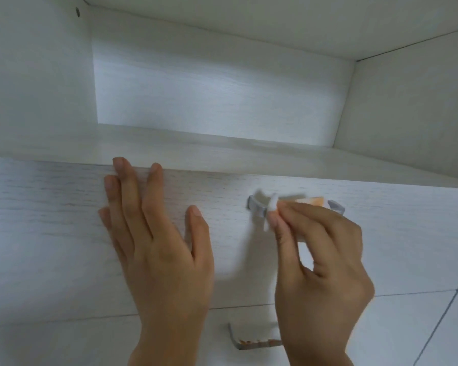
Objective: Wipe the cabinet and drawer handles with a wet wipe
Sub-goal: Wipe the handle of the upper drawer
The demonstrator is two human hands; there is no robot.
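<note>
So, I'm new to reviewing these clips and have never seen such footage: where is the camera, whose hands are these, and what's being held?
There is no machine here: one picture, from a camera worn on a person's head, looking forward and down at their two bare hands. The left hand lies flat, fingers straight, on a pale wood-grain drawer front. The right hand pinches a white wet wipe against that drawer's metal handle. A second handle shows on the front below, and an open shelf sits above.

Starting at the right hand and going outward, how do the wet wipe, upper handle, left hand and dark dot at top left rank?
1. wet wipe, pinched in the right hand
2. upper handle, touching the wipe
3. left hand, leftward
4. dark dot, far top left
</note>
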